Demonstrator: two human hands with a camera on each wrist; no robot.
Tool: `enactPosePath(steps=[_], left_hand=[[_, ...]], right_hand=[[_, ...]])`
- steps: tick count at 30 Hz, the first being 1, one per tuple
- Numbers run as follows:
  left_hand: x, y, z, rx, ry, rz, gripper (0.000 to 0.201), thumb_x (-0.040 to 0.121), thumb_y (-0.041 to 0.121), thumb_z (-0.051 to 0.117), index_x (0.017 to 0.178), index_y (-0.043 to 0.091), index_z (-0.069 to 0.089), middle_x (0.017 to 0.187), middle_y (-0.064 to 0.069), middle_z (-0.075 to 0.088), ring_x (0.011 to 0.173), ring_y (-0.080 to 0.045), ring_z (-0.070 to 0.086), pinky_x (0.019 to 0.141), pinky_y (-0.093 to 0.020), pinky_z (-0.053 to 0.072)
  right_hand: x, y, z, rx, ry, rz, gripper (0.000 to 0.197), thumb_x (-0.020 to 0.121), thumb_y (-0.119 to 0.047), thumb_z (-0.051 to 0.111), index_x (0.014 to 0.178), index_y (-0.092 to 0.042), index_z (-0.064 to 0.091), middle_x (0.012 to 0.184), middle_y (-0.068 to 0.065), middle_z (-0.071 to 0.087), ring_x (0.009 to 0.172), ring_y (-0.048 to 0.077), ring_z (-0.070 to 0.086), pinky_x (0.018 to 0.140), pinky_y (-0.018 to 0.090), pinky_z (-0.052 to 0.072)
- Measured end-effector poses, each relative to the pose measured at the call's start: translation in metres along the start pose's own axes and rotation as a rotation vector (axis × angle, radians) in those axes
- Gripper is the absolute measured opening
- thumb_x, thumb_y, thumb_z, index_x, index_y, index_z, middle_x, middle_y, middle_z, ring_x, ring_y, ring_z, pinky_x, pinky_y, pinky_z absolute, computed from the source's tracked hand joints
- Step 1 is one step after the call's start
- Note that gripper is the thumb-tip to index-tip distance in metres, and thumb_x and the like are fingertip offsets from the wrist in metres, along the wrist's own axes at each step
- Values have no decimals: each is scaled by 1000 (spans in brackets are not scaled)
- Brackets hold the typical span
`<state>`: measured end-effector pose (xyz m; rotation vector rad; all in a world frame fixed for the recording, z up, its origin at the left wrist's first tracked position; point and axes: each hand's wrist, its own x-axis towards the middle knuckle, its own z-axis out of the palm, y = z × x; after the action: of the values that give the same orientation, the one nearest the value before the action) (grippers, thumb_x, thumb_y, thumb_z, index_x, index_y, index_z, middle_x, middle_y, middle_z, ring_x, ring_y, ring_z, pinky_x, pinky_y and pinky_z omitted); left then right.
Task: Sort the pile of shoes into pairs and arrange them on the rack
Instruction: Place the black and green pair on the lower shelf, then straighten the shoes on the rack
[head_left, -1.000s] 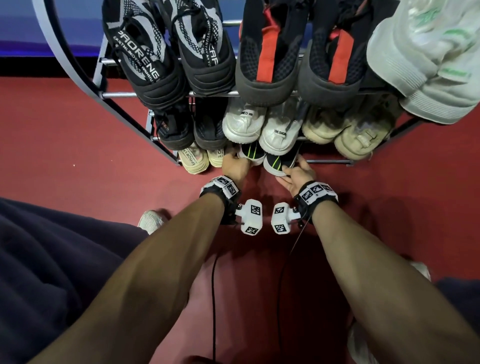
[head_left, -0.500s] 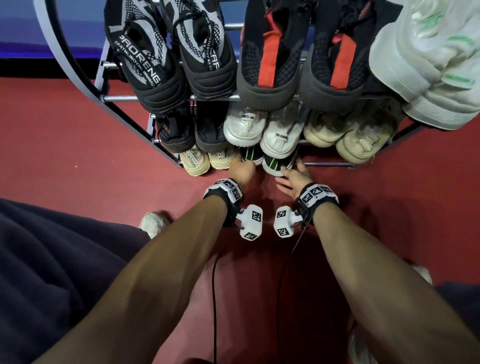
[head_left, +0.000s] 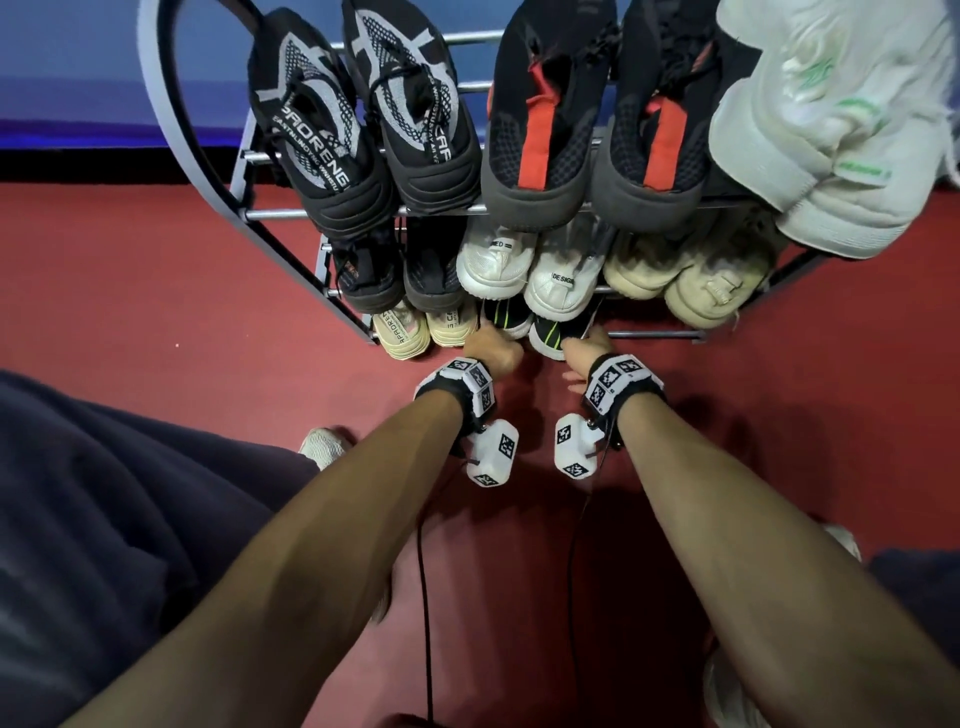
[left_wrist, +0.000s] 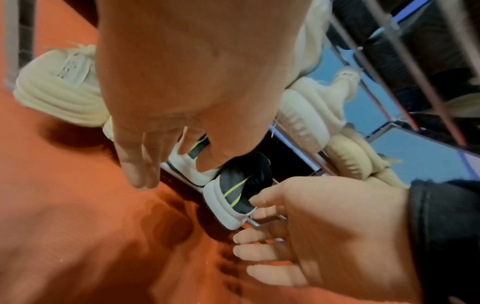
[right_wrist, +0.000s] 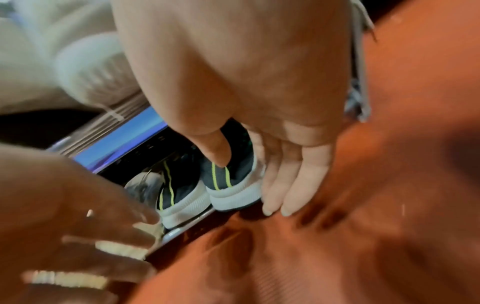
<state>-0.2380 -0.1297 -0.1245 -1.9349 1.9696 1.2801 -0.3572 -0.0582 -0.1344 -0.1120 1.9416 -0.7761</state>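
A pair of black shoes with lime stripes and white soles stands heels-out on the bottom shelf of the metal rack. My left hand is at the left shoe, with its thumb on the heel collar and its fingers hanging loose beside it. My right hand is at the right shoe. Its thumb presses the top of that heel while its straight fingers lie along the shoe's right side.
A beige pair fills the bottom shelf's left end. Black, white and cream pairs sit on the middle shelf, with black and pale pairs on top. The bottom shelf right of my hands holds no shoes. A pale shoe shows on the red floor by my knee.
Both hands stay at the black pair's heels. The right hand's fingers have slid off the heel to the shoe's side, leaving the thumb on top.
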Motion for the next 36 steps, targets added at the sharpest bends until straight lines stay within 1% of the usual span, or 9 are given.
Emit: enactPosePath(steps=[5, 10, 12, 14, 17, 20, 25, 29, 36], left_hand=[[-50, 2, -42, 182, -219, 113, 24, 88, 12, 55, 98, -4, 70, 98, -24, 72, 88, -37, 71, 67, -37, 55], [-99, 17, -94, 415, -348, 97, 34, 94, 5, 46, 65, 3, 64, 58, -8, 68, 35, -12, 58, 37, -16, 44], [-126, 28, -123, 415, -372, 78, 50, 99, 6, 44, 52, 9, 58, 42, -2, 58, 27, -9, 51, 33, -13, 40], [-155, 38, -155, 377, -330, 130, 41, 101, 8, 45, 62, 10, 59, 53, -2, 62, 30, -8, 54, 35, -17, 44], [-199, 46, -204, 343, -262, 172, 28, 101, 14, 49, 76, 6, 61, 63, -7, 66, 39, -14, 63, 37, -20, 47], [-224, 57, -254, 275, -131, 280, 26, 91, 14, 51, 88, -3, 70, 86, -22, 72, 77, -35, 74, 55, -30, 52], [-224, 67, -313, -44, 341, 445, 21, 83, 26, 57, 72, 9, 63, 67, -6, 67, 69, -27, 69, 66, -35, 59], [-203, 81, -328, -54, 425, 473, 23, 83, 31, 60, 66, 16, 59, 59, 5, 57, 67, -21, 59, 62, -27, 41], [-167, 107, -343, -26, 444, 440, 21, 80, 27, 59, 68, 10, 63, 55, 1, 56, 57, -19, 55, 53, -24, 41]], right_hand=[[-13, 6, -16, -752, -9, -194, 48, 77, -34, 47, 111, -5, 64, 113, 14, 70, 104, 34, 66, 78, 27, 46], [-110, -24, -27, -962, -192, -280, 31, 85, -29, 51, 84, -7, 72, 85, 13, 76, 77, 28, 72, 67, 31, 58], [-150, -46, -26, -1039, -211, -362, 31, 90, -24, 52, 80, -5, 75, 82, 11, 76, 77, 27, 72, 71, 32, 60], [-192, -74, -24, -1093, -194, -464, 35, 92, -29, 52, 77, -4, 71, 82, 8, 73, 77, 26, 68, 82, 36, 59], [-251, -114, -25, -1066, -136, -623, 35, 89, -36, 52, 66, -11, 59, 83, 11, 72, 76, 30, 67, 77, 37, 59], [-304, -151, -35, -1022, -59, -775, 40, 94, -32, 53, 59, -12, 51, 66, 10, 58, 64, 28, 54, 61, 31, 45], [-340, -197, -48, -795, 9, -938, 17, 91, -30, 59, 98, -15, 64, 94, 3, 66, 86, 23, 60, 78, 30, 47], [-313, -208, -41, -602, 41, -958, 32, 93, -31, 60, 121, -16, 57, 106, 2, 61, 98, 22, 59, 86, 29, 45], [-270, -244, 9, -461, 35, -828, 15, 86, -25, 60, 101, -25, 57, 97, 1, 64, 97, 26, 65, 86, 36, 55]])
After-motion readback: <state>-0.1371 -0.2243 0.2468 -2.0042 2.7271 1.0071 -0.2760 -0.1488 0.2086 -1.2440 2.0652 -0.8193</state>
